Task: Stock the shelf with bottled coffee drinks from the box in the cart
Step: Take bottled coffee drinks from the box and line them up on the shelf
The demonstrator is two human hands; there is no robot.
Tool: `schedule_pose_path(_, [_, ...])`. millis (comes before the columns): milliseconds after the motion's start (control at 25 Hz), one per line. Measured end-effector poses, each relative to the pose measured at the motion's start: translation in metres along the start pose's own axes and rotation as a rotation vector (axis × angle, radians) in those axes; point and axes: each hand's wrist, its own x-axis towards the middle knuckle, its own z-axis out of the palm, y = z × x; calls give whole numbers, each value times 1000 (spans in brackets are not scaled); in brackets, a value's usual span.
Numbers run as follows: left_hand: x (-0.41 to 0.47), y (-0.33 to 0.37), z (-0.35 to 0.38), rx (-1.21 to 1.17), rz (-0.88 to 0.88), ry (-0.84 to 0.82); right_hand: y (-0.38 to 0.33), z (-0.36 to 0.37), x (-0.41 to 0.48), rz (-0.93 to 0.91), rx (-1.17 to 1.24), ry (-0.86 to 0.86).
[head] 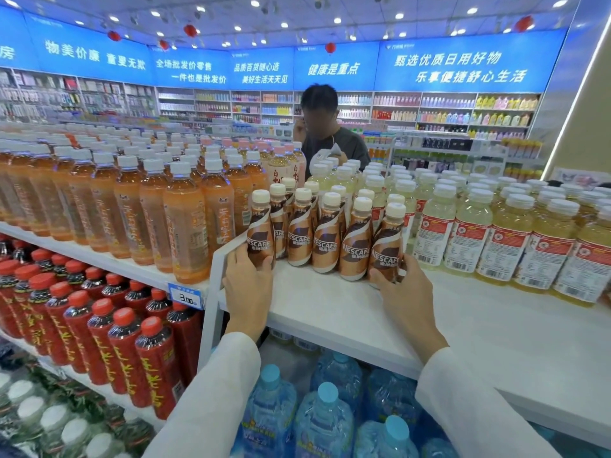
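**Both Hands on the Front-Row Coffee Bottles**

The coffee bottles (325, 233) stand upright in rows on the white shelf (330, 312) at the centre of the frame. The left hand (248, 289) grips the leftmost front bottle (261, 241), fingers (235, 261) curled round its lower body. The right hand (405, 292) grips the rightmost front bottle (387, 249) likewise. Orange tea bottles (185, 226) stand at left, pale yellow bottles (496, 239) at right.
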Motion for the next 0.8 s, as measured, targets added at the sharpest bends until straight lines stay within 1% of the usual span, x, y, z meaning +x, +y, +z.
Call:
schedule_pose_path(200, [-10, -1, -8, -51, 33, -14, -2, -10, -9, 22, 15, -54])
schedule_pose_path(360, [-37, -2, -24, -20, 33, -66, 1, -32, -35, 32, -56, -106])
schedule_pose_path(520, [-78, -3, -60, -113, 40, -123, 9, -69, -89, -53, -12, -124])
schedule_pose_path(640, [-124, -12, -99, -197, -42, -101, 12, -95, -135, -78, 58, -174])
schedule_pose_path(800, [-204, -40, -148, -277, -185, -88, 19, -104, -196, -40, 214, -217])
